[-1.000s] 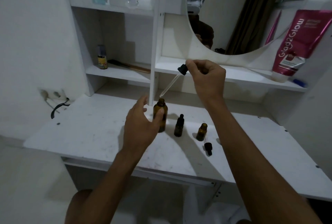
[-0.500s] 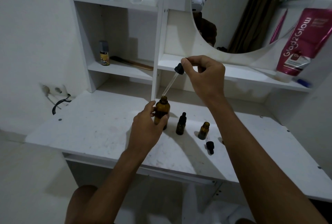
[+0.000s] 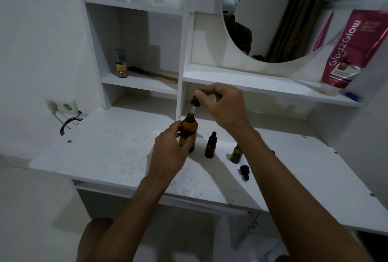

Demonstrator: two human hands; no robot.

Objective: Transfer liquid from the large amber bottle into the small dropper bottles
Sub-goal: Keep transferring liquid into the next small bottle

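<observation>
Fingertips of the right hand pinch the black rubber top of the dropper. The grip is narrow, thumb against forefinger. The left hand is wrapped round the large amber bottle, with fingers curled on its body and the thumb on the near side.

Head view, the only one:
- Large bottle stands upright on the white desk, about mid-frame. Left hand comes in from its 7 o'clock, right hand sits at its 1 o'clock.
- The dropper's glass stem is tilted and its lower end is inside the open neck. The collar is clear of the neck and not screwed on.
- Capped small bottle is near, at 3 o'clock of the large one.
- Open small bottle is further out at 4 o'clock, partly behind the right forearm.
- Loose dropper top lies flat at 5 o'clock of the open one, just beside it.

Step, my read: loading the dropper from the large bottle.

Next move needs:
- squeeze and release the bulb with the tip under the liquid
- lift straight out so the stem clears the neck
- carry to the open bottle at 4 o'clock and line the tip up with a much smaller mouth
- keep the left hand bracing the large bottle

Look: dark amber glass, round shoulders, short neck. Can't tell the fill level, the glass is too dark in this light.
</observation>
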